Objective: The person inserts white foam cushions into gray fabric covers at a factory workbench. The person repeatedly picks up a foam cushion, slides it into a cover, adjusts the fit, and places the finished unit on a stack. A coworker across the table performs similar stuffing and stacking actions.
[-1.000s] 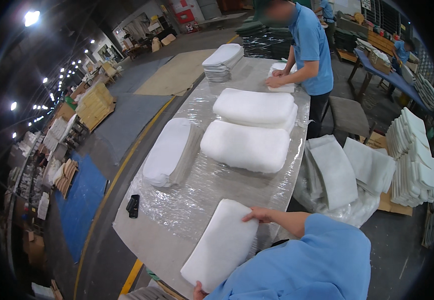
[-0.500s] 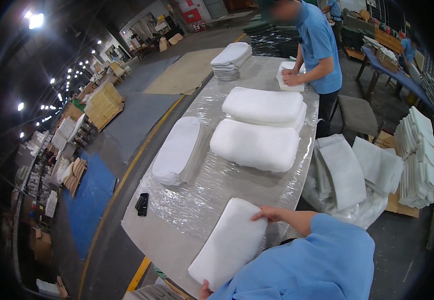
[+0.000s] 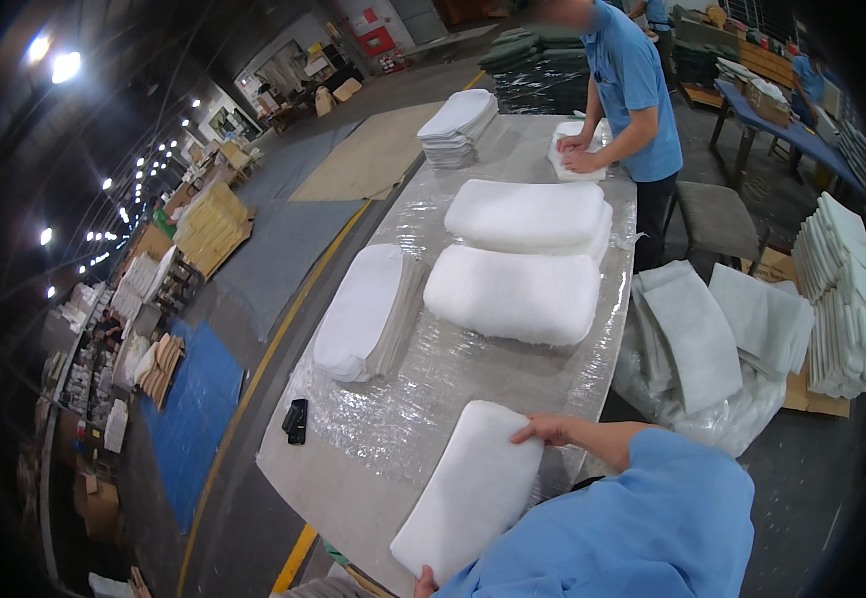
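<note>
A white, thick, soft rectangular pad (image 3: 468, 488) lies slanted at the table's near end, close against my body. My right hand (image 3: 545, 429) grips its far right corner, thumb on top. At the near lower end my left hand (image 3: 426, 582) holds the pad's edge; only part of that hand shows. Two thick white padding stacks (image 3: 513, 294) (image 3: 528, 214) lie beyond it on the table. To their left is a stack of thin white rounded covers (image 3: 361, 309). A small black tool (image 3: 295, 422), its kind unclear, rests near the left table edge.
Plastic film (image 3: 373, 424) covers much of the table (image 3: 338, 508). Across it, a co-worker in blue (image 3: 637, 100) presses a white piece (image 3: 575, 171) beside another cover stack (image 3: 453, 130). Right of the table are bagged white pads (image 3: 692, 339), a tall pad stack (image 3: 837, 299) and a stool (image 3: 717, 219).
The view has shifted slightly, so the table and its stacks sit a little differently in the picture. Both my hands keep hold of the white pad, which has barely moved on the table.
</note>
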### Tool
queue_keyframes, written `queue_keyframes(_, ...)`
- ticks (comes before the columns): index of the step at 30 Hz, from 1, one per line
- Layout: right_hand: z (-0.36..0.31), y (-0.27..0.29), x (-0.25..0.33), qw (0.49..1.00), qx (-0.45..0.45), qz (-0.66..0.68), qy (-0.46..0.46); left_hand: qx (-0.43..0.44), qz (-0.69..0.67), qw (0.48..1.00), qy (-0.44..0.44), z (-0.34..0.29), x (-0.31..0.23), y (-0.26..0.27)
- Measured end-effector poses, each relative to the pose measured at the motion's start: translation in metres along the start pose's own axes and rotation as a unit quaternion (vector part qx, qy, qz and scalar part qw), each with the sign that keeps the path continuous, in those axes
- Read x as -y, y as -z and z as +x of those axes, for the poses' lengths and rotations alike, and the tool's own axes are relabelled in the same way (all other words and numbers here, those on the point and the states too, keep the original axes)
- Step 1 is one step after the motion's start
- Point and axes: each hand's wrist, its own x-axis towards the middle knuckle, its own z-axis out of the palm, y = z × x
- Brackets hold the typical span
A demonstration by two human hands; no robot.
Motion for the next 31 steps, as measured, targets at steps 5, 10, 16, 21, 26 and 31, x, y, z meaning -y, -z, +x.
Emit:
queue_keyframes(5,-0.003,-0.002,0.005,0.999,-0.013,-0.036,0.009,-0.016,0.007,1.0,-0.007,0.005,0.005,0.003)
queue_keyframes(10,-0.007,-0.007,0.022,0.984,-0.045,-0.174,0.001,-0.06,0.062,0.994,-0.067,0.007,0.009,0.013)
queue_keyframes(16,0.003,-0.034,0.052,0.816,-0.242,-0.504,0.149,-0.195,0.255,0.899,-0.299,0.034,-0.02,0.017)
queue_keyframes(21,0.01,-0.045,0.042,0.811,-0.224,-0.525,0.127,-0.232,0.36,0.833,-0.35,0.062,-0.035,0.005)
queue_keyframes(26,0.009,-0.048,0.03,0.83,-0.233,-0.493,0.12,-0.353,0.378,0.766,-0.381,0.083,-0.022,-0.006)
queue_keyframes(31,0.011,-0.049,0.031,0.82,-0.239,-0.506,0.125,-0.383,0.358,0.753,-0.397,0.086,-0.016,-0.013)
